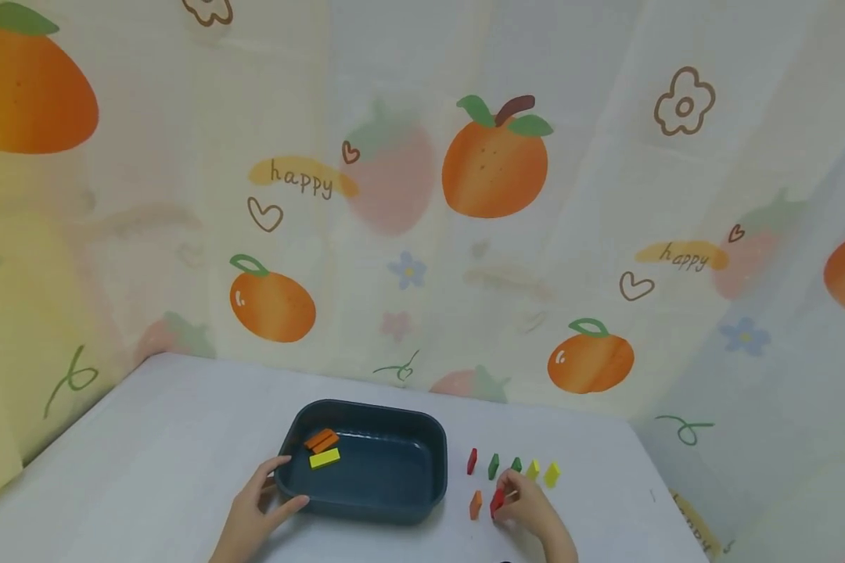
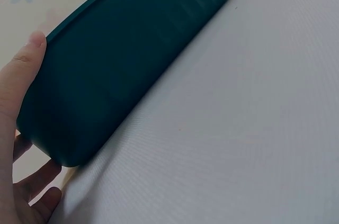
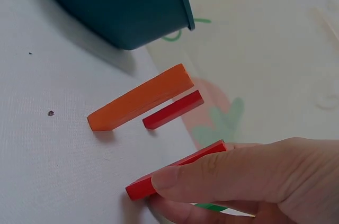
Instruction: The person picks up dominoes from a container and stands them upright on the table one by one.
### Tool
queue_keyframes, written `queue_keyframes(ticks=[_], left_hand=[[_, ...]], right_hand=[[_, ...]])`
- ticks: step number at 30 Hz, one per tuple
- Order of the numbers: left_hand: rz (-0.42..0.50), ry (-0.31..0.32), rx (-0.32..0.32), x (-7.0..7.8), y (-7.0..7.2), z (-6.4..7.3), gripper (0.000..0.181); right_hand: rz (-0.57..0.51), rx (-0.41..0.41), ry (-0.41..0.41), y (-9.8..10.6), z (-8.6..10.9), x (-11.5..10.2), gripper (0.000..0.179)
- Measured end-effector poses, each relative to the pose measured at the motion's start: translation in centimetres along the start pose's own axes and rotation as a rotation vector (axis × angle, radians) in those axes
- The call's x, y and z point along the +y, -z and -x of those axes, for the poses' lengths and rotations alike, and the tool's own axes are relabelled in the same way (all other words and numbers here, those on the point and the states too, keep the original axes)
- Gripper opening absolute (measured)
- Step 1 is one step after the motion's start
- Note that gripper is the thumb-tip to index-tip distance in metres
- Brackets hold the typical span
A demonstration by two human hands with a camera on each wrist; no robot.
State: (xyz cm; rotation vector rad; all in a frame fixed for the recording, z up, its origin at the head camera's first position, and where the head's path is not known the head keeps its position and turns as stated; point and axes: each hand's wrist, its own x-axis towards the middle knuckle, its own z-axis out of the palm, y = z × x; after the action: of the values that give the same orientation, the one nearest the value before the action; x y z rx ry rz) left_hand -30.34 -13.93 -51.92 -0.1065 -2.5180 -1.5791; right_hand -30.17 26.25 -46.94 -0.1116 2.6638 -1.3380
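A dark teal rectangular tub (image 1: 373, 500) stands on the table. My left hand (image 1: 253, 504) grips its near left corner, the thumb at the front rim and the fingers round the left side. In the left wrist view the tub's outer wall (image 2: 122, 60) lies against that thumb. My right hand (image 1: 531, 508) pinches a red block (image 3: 183, 171) between thumb and fingers; the block stands upright, its lower end close over the table. Beside it, toward the tub, an orange block (image 3: 140, 97) stands on end, with another red block (image 3: 174, 109) behind.
Inside the tub, toward the left, lie orange blocks (image 1: 321, 440) and a yellow block (image 1: 325, 458). Right of the tub, a back row of upright blocks holds a red one (image 1: 472, 461), green ones (image 1: 494, 467) and yellow ones (image 1: 552, 475). A fruit-printed curtain (image 1: 422, 234) hangs behind the table.
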Motion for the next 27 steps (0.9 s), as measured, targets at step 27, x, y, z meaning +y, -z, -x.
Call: queue_keyframes(ticks=[27], left_hand=[[0.047,-0.021,0.03,-0.6,-0.2,0.1,0.063]], right_hand=[[0.11,0.265,0.318,-1.8,1.1,-8.7,0.026]])
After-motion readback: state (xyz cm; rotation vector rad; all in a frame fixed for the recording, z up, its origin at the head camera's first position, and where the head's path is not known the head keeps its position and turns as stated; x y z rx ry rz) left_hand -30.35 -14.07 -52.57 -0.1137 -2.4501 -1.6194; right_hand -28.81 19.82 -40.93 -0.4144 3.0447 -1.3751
